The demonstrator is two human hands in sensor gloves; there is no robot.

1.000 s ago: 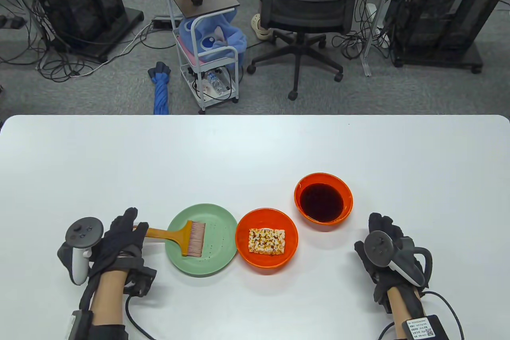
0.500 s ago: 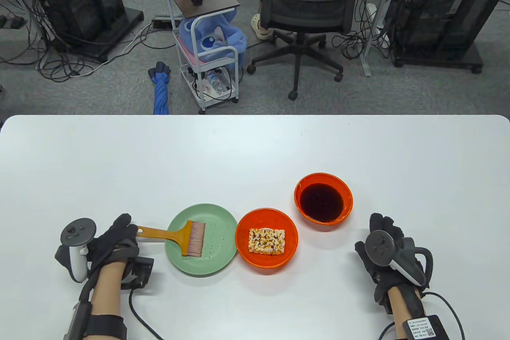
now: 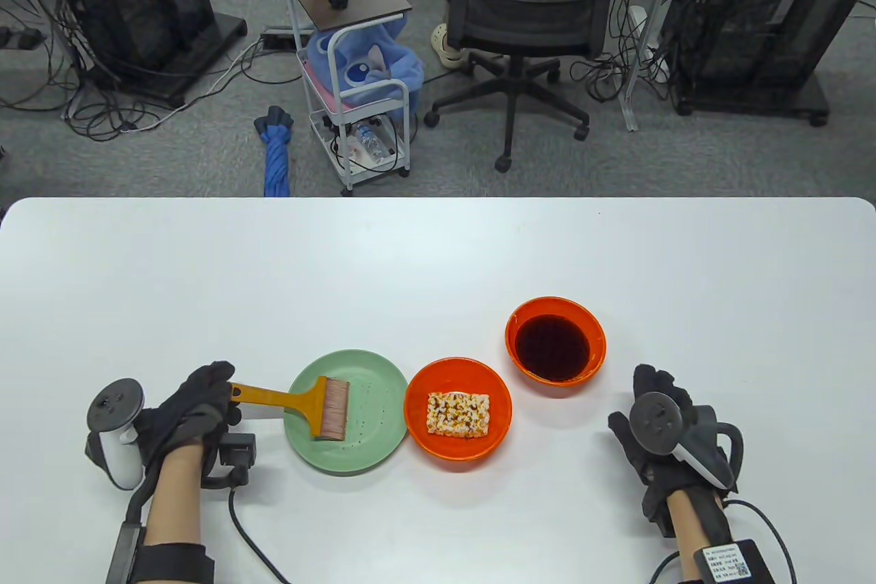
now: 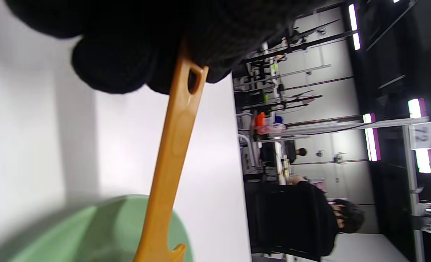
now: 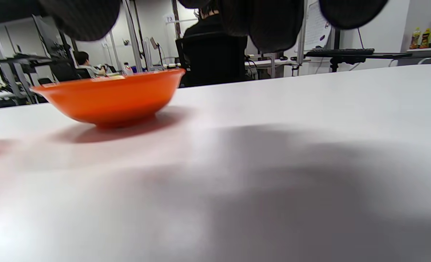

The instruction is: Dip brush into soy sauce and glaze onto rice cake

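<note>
A brush with an orange handle [image 3: 277, 398] and pinkish bristles [image 3: 333, 410] lies across a green plate [image 3: 373, 440]. My left hand [image 3: 198, 402] grips the handle's end; the left wrist view shows the fingers [image 4: 110, 62] closed around the handle [image 4: 171, 153]. A rice cake [image 3: 459, 414] sits in an orange dish [image 3: 417, 406]. An orange bowl [image 3: 595, 344] holds dark soy sauce [image 3: 551, 348]; the bowl also shows in the right wrist view [image 5: 110, 98]. My right hand [image 3: 660, 426] rests on the table near the bowl, holding nothing.
The white table [image 3: 438, 255] stretches beyond the dishes. An office chair [image 3: 527, 22] and a small cart [image 3: 349, 64] stand on the floor past its far edge.
My left hand slid left along the handle and closed around its end. The brush turned slightly, its handle end now higher. My right hand stayed put.
</note>
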